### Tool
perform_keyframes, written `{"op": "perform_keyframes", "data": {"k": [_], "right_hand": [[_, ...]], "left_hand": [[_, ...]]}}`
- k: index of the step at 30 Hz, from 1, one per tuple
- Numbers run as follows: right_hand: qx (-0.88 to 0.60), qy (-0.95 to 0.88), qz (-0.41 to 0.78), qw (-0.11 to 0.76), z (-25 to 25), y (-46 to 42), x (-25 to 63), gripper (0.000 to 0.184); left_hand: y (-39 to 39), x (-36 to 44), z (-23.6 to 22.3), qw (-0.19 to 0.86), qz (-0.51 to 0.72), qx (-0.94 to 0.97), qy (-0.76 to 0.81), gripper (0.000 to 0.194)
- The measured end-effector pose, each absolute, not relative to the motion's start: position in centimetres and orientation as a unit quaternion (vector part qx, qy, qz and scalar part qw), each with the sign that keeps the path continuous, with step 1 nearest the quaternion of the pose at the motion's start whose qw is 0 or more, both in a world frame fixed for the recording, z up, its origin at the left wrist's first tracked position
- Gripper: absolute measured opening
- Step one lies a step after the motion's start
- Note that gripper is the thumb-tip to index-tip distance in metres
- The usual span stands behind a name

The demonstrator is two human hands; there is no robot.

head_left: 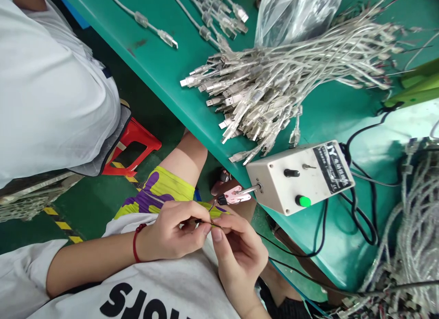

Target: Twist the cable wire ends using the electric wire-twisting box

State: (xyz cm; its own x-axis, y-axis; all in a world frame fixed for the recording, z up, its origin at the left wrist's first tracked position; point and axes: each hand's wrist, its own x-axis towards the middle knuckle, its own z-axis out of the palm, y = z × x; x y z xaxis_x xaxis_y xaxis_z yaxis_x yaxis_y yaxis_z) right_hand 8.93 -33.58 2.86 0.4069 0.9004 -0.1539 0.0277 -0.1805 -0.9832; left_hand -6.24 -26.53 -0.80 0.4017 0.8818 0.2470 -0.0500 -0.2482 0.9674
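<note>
My left hand (174, 229), with a red string round its wrist, is closed in a pinch on thin dark wires (216, 226). My right hand (238, 252) meets it fingertip to fingertip and pinches the same wires between thumb and forefinger. Most of what the fingers hold is hidden. A light grey cable (152, 197) runs across the patterned shorts towards my left hand. Just beyond my fingers a pink clamp head (236, 195) sticks out on a metal shaft from a white machine box (274, 181), which carries a black knob and a green button (303, 201).
A heap of clear-grey USB cables (260, 94) lies on the green table (164, 85), beside a plastic bag (295, 17). More cables (418, 227) are piled at the right. Black cords (373, 204) trail from the box. A person in white (51, 94) sits at the left near a red stool (140, 145).
</note>
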Motion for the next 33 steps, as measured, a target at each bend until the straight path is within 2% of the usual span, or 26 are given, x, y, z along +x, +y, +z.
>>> {"op": "perform_keyframes", "data": {"k": [8,12,14,17,19,22,27,33], "right_hand": [[-0.611,-0.392,0.412,0.551,1.3,-33.5,9.6,0.01],[-0.617,-0.352,0.434,0.554,1.1,-33.3,9.6,0.003],[-0.616,-0.311,0.455,0.563,1.0,-32.7,9.7,0.018],[-0.608,-0.243,0.488,0.577,0.7,-31.4,9.8,0.054],[-0.609,-0.194,0.509,0.576,0.2,-30.6,10.0,0.064],[-0.598,-0.135,0.542,0.575,-0.5,-30.0,10.3,0.055],[-0.491,-0.058,0.605,0.624,-0.7,-29.7,10.5,0.052],[-0.446,-0.055,0.62,0.643,-0.5,-28.8,10.3,0.037]], "left_hand": [[-26.5,-6.1,-1.0,0.545,0.45,0.627,0.326,0.012],[-26.7,-6.0,-1.3,0.568,0.445,0.604,0.338,0.015],[-26.9,-5.9,-1.5,0.569,0.446,0.597,0.347,0.015],[-27.3,-5.8,-1.9,0.578,0.448,0.576,0.366,0.014],[-27.5,-5.6,-2.1,0.59,0.446,0.557,0.377,0.013],[-27.6,-5.3,-2.2,0.596,0.444,0.545,0.387,0.014],[-27.4,-4.9,-2.2,0.592,0.445,0.547,0.39,0.017],[-27.3,-4.6,-2.4,0.595,0.451,0.541,0.387,0.018]]}}
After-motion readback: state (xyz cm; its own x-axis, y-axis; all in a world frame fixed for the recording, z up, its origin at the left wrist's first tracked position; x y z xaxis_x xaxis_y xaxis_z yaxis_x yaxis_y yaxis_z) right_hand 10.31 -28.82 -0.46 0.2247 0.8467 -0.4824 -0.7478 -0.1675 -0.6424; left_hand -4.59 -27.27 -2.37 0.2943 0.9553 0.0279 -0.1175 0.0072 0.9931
